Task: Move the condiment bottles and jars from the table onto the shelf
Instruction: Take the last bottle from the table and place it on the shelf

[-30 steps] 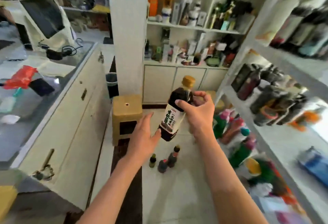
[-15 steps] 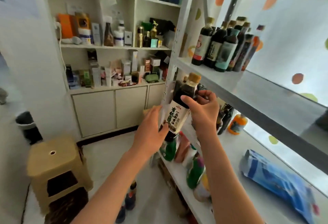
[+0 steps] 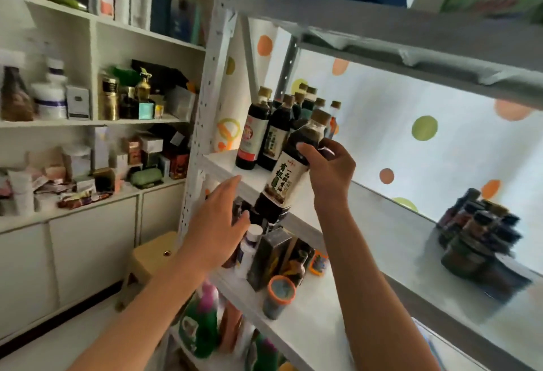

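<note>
My right hand [image 3: 329, 169] grips a dark soy sauce bottle [image 3: 286, 175] with a tan cap and a white label, near its shoulder. The bottle is tilted and hangs at the front edge of the white metal shelf [image 3: 223, 163]. Several similar dark bottles [image 3: 264, 132] stand in a cluster at that shelf's left end, just behind the held one. My left hand [image 3: 220, 223] is open, fingers extended, below and left of the bottle's base, not touching it.
Small dark jars [image 3: 476, 235] are stacked further right on the same shelf. The shelf below holds a dark box [image 3: 270, 256], an orange-lidded jar [image 3: 279, 294] and other bottles. A white cabinet [image 3: 88, 123] full of boxes fills the left. A tan stool [image 3: 152, 256] stands on the floor.
The view has swung up towards the rack. My right hand has raised the bottle from the lower shelf level to the edge of the shelf with the dark bottles. My left hand has come off it.
</note>
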Tool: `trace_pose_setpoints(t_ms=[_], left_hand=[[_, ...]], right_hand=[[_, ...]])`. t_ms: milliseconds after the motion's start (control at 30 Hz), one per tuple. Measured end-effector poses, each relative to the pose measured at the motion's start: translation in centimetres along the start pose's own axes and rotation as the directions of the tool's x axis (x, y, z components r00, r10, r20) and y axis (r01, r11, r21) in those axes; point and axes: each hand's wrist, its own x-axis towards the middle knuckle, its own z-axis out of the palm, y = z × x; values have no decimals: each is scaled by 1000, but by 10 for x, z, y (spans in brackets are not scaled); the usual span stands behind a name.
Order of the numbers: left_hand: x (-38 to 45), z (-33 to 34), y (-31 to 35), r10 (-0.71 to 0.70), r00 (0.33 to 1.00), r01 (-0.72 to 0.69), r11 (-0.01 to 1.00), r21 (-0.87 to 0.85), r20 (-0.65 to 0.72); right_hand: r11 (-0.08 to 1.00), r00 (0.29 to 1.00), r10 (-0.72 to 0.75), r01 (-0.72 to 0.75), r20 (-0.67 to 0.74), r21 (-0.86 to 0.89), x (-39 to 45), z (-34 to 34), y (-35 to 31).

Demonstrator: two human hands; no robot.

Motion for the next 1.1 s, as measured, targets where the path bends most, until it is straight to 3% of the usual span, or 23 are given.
trace_pose_setpoints(t_ms=[433, 733, 1100], left_hand=[[97, 53, -4, 8, 999, -9, 1000, 28, 32], [107, 56, -40, -53, 998, 51, 995, 88, 24], [103, 63, -62, -50, 999, 49, 992, 118, 5]], right_hand=[[967, 991, -132, 128, -3, -221, 129, 49, 58], [933, 990, -112, 135, 88, -332, 158, 90, 88], [875, 978, -187, 207, 89, -437, 157, 96, 95]])
